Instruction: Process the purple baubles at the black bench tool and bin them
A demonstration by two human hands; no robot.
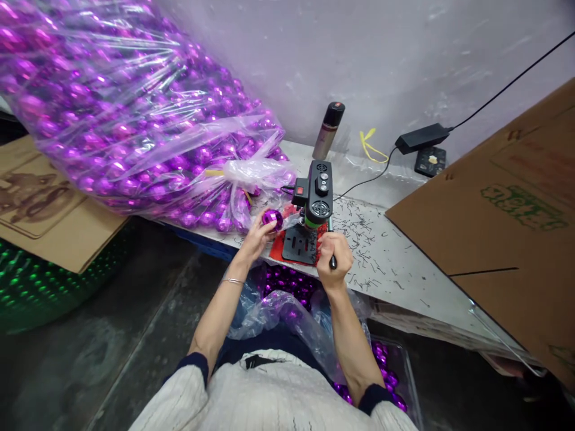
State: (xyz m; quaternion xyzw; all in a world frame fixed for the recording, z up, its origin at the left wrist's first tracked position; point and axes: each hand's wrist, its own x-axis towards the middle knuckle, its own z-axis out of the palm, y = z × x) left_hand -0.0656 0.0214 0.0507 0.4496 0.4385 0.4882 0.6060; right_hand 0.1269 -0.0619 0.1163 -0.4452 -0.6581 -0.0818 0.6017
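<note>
My left hand (257, 238) has its fingers closed round a shiny purple ball (272, 219), just left of a small black bench drill press (320, 191). My right hand (335, 257) is wrapped round the black lever handle (333, 263) at the machine's right side. Under the drill head lies a slotted black base plate (299, 245) on a red sheet (277, 247). The drill's tip is hard to make out behind its green-ringed head.
A large clear bag (148, 131) of purple balls lies at the left. Dark shavings litter the white table (404, 257). A spray can (328, 130) and power adapter (424, 139) stand behind. A cardboard box (507, 209) flanks the right. More purple balls (290, 284) sit below the table edge.
</note>
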